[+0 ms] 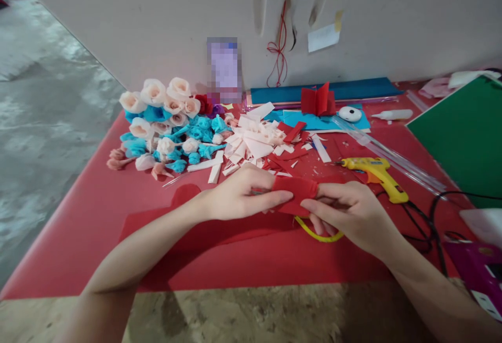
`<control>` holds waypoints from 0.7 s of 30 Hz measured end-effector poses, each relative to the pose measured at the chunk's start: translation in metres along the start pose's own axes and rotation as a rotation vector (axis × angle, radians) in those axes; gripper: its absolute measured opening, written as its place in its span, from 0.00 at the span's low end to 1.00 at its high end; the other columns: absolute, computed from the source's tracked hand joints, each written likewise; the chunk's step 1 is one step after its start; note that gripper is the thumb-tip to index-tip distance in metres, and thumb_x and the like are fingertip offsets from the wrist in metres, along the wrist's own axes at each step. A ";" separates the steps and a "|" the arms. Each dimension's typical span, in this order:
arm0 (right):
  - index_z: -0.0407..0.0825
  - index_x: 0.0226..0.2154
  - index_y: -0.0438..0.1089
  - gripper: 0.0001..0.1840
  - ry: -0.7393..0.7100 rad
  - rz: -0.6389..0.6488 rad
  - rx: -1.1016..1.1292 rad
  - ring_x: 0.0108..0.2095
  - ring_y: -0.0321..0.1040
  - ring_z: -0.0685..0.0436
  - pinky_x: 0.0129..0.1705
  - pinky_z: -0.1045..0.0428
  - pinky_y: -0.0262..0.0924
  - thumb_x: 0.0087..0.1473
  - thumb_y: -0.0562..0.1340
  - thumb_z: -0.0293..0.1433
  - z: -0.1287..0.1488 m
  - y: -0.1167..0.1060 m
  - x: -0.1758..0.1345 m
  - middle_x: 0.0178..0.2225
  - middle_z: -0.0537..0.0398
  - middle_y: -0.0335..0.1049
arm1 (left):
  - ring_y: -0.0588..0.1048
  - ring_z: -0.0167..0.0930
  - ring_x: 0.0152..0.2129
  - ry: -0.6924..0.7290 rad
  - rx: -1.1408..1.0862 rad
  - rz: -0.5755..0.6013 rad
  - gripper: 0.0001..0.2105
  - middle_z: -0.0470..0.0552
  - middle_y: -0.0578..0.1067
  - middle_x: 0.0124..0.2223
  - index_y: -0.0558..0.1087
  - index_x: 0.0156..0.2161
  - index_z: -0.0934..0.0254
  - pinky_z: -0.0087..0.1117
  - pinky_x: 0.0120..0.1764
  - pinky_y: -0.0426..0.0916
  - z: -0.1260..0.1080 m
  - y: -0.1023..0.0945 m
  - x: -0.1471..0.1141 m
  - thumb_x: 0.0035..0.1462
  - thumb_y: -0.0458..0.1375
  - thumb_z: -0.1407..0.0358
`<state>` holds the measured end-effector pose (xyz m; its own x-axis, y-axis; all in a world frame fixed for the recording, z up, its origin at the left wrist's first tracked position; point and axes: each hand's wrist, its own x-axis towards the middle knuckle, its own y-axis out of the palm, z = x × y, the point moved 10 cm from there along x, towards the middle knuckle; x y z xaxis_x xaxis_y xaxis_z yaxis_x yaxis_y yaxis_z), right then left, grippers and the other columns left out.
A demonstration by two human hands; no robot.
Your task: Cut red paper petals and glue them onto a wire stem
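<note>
Red paper [297, 192] sits at nine o'clock from the yellow glue gun [375, 168], pinched by the left hand's [241, 192] and right hand's [351, 208] fingers. Looks like shaping; the next move likely needs a steady fold.

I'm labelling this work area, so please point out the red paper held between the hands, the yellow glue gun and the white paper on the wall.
Red paper [300, 190]: head view, on its uncovered middle.
Yellow glue gun [383, 170]: head view, on its body near the handle.
White paper [323, 38]: head view, on its middle.
</note>
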<state>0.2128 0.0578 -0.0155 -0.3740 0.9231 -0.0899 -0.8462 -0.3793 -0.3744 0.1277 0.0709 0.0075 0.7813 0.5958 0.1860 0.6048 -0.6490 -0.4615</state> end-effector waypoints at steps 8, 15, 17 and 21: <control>0.47 0.26 0.67 0.13 -0.092 -0.010 -0.153 0.18 0.62 0.56 0.20 0.61 0.57 0.58 0.53 0.35 0.004 -0.016 -0.001 0.19 0.60 0.67 | 0.63 0.20 0.14 0.050 -0.014 -0.007 0.17 0.45 0.66 0.16 0.65 0.17 0.68 0.23 0.20 0.57 -0.004 -0.010 -0.002 0.57 0.52 0.68; 0.46 0.53 0.59 0.28 -0.166 0.064 -0.832 0.47 0.63 0.38 0.47 0.45 0.62 0.46 0.56 0.23 -0.067 0.009 -0.017 0.48 0.44 0.62 | 0.70 0.21 0.17 0.079 -0.071 -0.125 0.15 0.48 0.75 0.21 0.70 0.21 0.68 0.20 0.23 0.63 -0.012 -0.031 -0.006 0.58 0.52 0.68; 0.44 0.54 0.58 0.32 -0.149 0.031 -0.872 0.43 0.65 0.38 0.44 0.44 0.64 0.43 0.51 0.18 -0.085 0.015 -0.019 0.47 0.41 0.61 | 0.67 0.20 0.15 0.066 -0.049 -0.179 0.16 0.47 0.74 0.20 0.69 0.19 0.67 0.20 0.21 0.61 -0.011 -0.036 -0.007 0.58 0.52 0.67; 0.41 0.51 0.62 0.35 -0.119 -0.031 -0.892 0.35 0.66 0.41 0.37 0.46 0.65 0.36 0.49 0.16 -0.095 0.018 -0.015 0.38 0.42 0.64 | 0.64 0.20 0.14 0.019 -0.007 -0.304 0.18 0.45 0.69 0.15 0.68 0.18 0.67 0.22 0.19 0.59 -0.007 -0.048 -0.010 0.58 0.52 0.64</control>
<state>0.2393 0.0427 -0.1086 -0.4348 0.9005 0.0104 -0.2659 -0.1174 -0.9568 0.0924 0.0930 0.0335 0.5669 0.7542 0.3312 0.8125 -0.4457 -0.3758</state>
